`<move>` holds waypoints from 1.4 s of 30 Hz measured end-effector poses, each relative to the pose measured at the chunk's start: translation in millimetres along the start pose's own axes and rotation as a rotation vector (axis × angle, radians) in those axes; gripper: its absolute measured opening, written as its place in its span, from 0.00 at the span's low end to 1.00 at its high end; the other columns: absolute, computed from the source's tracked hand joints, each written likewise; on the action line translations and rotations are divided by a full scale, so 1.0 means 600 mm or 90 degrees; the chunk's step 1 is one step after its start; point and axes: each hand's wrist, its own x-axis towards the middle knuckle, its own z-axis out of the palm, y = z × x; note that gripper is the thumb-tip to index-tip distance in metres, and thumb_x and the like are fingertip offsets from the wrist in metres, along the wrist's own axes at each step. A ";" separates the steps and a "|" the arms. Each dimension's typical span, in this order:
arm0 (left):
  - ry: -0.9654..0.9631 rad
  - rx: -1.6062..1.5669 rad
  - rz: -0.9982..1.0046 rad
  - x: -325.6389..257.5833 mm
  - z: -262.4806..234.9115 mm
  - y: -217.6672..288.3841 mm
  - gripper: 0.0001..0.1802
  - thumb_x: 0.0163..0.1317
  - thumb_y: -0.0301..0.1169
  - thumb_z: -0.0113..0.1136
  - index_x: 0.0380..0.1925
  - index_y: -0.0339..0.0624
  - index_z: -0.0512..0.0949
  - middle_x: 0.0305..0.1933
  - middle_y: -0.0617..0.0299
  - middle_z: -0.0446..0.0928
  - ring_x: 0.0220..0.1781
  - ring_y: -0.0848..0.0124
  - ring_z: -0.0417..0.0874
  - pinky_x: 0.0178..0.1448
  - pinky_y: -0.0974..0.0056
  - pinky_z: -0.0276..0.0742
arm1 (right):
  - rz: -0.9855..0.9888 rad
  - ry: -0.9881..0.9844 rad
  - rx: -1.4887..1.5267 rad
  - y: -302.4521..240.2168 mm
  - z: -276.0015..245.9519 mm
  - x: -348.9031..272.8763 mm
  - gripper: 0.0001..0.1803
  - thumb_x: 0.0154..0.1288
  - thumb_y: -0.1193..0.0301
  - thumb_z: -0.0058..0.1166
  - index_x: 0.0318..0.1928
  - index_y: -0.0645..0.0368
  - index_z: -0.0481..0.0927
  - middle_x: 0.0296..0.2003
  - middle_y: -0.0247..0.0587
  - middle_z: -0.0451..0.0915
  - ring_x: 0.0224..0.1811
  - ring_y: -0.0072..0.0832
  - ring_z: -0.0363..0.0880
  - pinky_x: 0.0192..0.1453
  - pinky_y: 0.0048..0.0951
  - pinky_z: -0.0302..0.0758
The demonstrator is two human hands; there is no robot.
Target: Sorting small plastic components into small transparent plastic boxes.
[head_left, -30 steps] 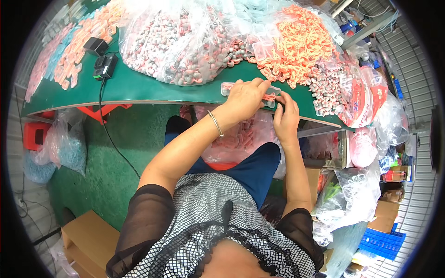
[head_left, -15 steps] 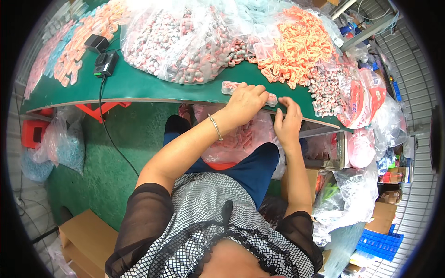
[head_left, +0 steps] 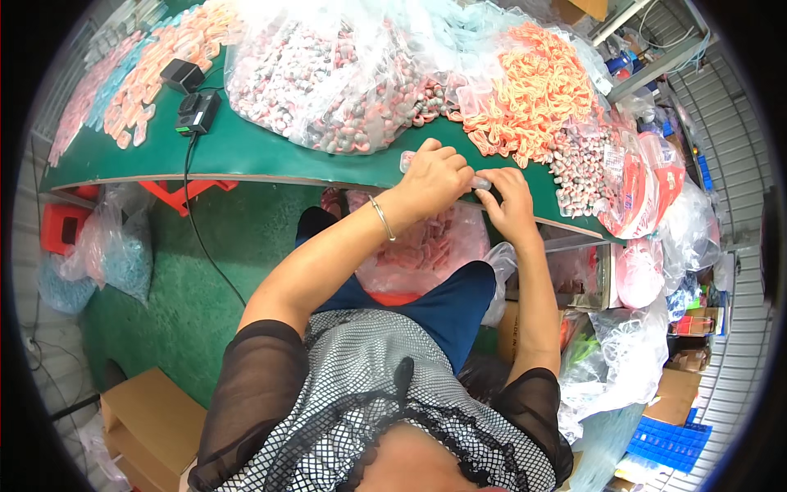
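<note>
- A small clear plastic packet [head_left: 479, 182] is pinched between the left hand [head_left: 433, 176] and right hand [head_left: 510, 205], at the green table [head_left: 246, 152] edge
- A bag of pink-grey pieces [head_left: 328, 82] lies at 11 o'clock

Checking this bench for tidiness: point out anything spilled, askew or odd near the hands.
Loose orange looped cords have spilled out of their clear plastic bag into a heap right behind the right hand. Both hands, the left hand included, pinch a small clear packet at the green table's edge. Nothing looks damaged.
</note>
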 end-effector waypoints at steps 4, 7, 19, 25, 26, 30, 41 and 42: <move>0.028 0.095 0.010 -0.014 -0.011 0.008 0.09 0.50 0.33 0.67 0.32 0.49 0.79 0.39 0.67 0.79 0.42 0.69 0.78 0.49 0.56 0.66 | 0.058 0.022 0.090 0.005 -0.017 0.066 0.14 0.55 0.67 0.65 0.42 0.57 0.84 0.41 0.39 0.82 0.47 0.39 0.77 0.51 0.37 0.73; -0.010 0.035 -0.035 -0.018 -0.023 0.016 0.13 0.50 0.33 0.67 0.36 0.50 0.78 0.47 0.67 0.78 0.48 0.68 0.77 0.54 0.52 0.66 | 0.040 0.105 -0.144 0.017 0.042 0.125 0.12 0.56 0.64 0.63 0.38 0.55 0.85 0.39 0.40 0.82 0.47 0.39 0.77 0.53 0.44 0.68; -0.052 0.027 -0.058 -0.040 -0.032 -0.007 0.19 0.53 0.32 0.66 0.47 0.52 0.77 0.47 0.67 0.77 0.49 0.65 0.77 0.54 0.55 0.67 | 0.196 0.173 0.150 0.010 0.024 0.122 0.04 0.54 0.73 0.64 0.30 0.59 0.82 0.34 0.37 0.80 0.37 0.33 0.80 0.42 0.33 0.72; -0.063 0.034 -0.069 -0.063 -0.074 -0.033 0.17 0.56 0.30 0.62 0.48 0.46 0.77 0.47 0.60 0.77 0.50 0.60 0.77 0.53 0.57 0.72 | -0.021 0.093 -0.087 -0.011 -0.002 0.033 0.07 0.55 0.72 0.63 0.35 0.56 0.80 0.33 0.38 0.77 0.39 0.36 0.77 0.47 0.37 0.67; -0.066 0.034 -0.067 -0.064 -0.075 -0.033 0.17 0.56 0.30 0.62 0.48 0.46 0.77 0.47 0.60 0.77 0.50 0.60 0.77 0.53 0.57 0.72 | -0.055 0.085 -0.130 -0.017 -0.004 0.021 0.07 0.55 0.72 0.63 0.35 0.55 0.80 0.33 0.37 0.77 0.40 0.36 0.76 0.49 0.38 0.66; -0.016 0.030 -0.067 -0.053 -0.081 -0.024 0.14 0.56 0.32 0.62 0.43 0.45 0.78 0.40 0.59 0.76 0.46 0.59 0.77 0.51 0.56 0.72 | -0.035 0.057 -0.170 -0.023 -0.009 -0.020 0.06 0.55 0.72 0.63 0.34 0.53 0.80 0.33 0.35 0.76 0.39 0.34 0.75 0.50 0.39 0.65; -0.099 0.034 -0.252 0.070 0.004 -0.056 0.11 0.54 0.32 0.65 0.37 0.42 0.82 0.37 0.55 0.80 0.42 0.55 0.83 0.44 0.52 0.78 | 0.022 0.024 -0.122 -0.035 -0.013 -0.025 0.06 0.56 0.70 0.63 0.34 0.53 0.80 0.29 0.34 0.75 0.36 0.34 0.75 0.48 0.37 0.65; -0.119 0.054 -0.271 0.079 0.016 -0.060 0.10 0.55 0.31 0.64 0.36 0.41 0.81 0.36 0.54 0.81 0.40 0.54 0.84 0.42 0.51 0.79 | 0.020 0.025 -0.123 -0.035 -0.013 -0.023 0.06 0.56 0.70 0.63 0.34 0.53 0.80 0.29 0.34 0.75 0.36 0.34 0.75 0.48 0.37 0.65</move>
